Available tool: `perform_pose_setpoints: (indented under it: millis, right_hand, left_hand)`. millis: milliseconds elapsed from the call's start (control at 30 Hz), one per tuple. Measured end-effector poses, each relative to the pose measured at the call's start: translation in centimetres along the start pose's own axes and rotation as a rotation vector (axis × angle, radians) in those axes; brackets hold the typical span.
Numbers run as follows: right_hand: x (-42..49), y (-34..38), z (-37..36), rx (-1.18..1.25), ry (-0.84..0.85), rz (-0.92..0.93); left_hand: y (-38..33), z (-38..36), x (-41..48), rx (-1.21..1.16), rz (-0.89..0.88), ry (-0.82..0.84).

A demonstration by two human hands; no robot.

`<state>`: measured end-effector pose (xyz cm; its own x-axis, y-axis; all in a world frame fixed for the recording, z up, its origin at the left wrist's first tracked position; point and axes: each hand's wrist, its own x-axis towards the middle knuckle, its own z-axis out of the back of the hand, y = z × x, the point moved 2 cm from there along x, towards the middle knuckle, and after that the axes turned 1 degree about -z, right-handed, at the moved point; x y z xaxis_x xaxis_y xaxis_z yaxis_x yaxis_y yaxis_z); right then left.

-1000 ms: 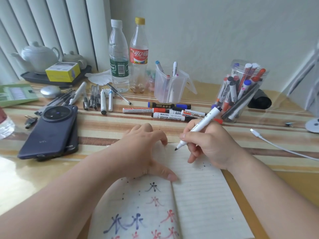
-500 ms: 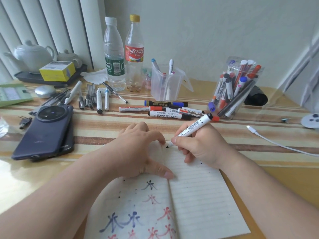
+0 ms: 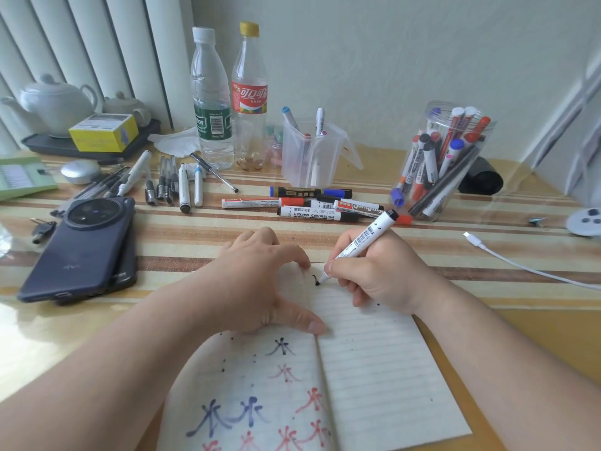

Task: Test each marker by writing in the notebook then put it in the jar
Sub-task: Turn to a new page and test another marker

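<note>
1. Right hand (image 3: 374, 275): fingers clamped around the marker (image 3: 364, 239) in a writing grip. The tip is in contact with the notebook (image 3: 374, 369), at the top of the page beside the fold.

2. Change: one second ago the tip was just above blank paper. A short black stroke (image 3: 314, 278) now stands at the tip. Judgement: this marker delivers ink, so its test is under way. Finishing the character and moving the marker to the jar are not yet done.

3. Left hand (image 3: 253, 281): at 9 o'clock of the right hand, fingers spread flat and gripping nothing. It presses the left page down, thumb on the fold.

4. Count, notebook: one, open. The left page carries one black character, two blue, and at least four red. The frame edge cuts off more.

5. Count, loose markers (image 3: 312, 212): at least four on the counter (image 3: 195, 229) at 12 o'clock of the hands. They overlap, so the exact number cannot be told.

6. Count, jar (image 3: 428, 118): one, at 1 o'clock, holding roughly a dozen markers.

7. Other items:
   - One clear cup (image 3: 325, 170) at 12 o'clock, holding about three pens.
   - Two bottles (image 3: 211, 102) at 11 o'clock.
   - Two stacked phones (image 3: 84, 249) at 9 o'clock.
</note>
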<state>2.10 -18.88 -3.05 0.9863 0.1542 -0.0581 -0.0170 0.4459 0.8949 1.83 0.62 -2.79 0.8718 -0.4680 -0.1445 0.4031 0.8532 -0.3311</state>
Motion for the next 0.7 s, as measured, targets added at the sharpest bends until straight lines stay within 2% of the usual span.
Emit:
perform_pose_setpoints:
  millis: [167,333,600,700]
  right_hand:
    - [-0.06,0.11,-0.03,-0.006,0.029,0.007]
    - [-0.13,0.09,-0.04,0.103,0.032,0.036]
    - [-0.07,-0.11,0.00,-0.016,-0.013,0.055]
    - [-0.27,0.08,-0.13,-0.005,0.049,0.055]
  left_hand:
    - [0.10,-0.10,-0.03,0.015,0.001,0.002]
    - [-0.03,-0.02,0.11,0.010,0.005,0.010]
    - [-0.11,0.04,0.00,0.020,0.007,0.011]
    - [-0.07,0.03,0.00,0.017,0.008,0.012]
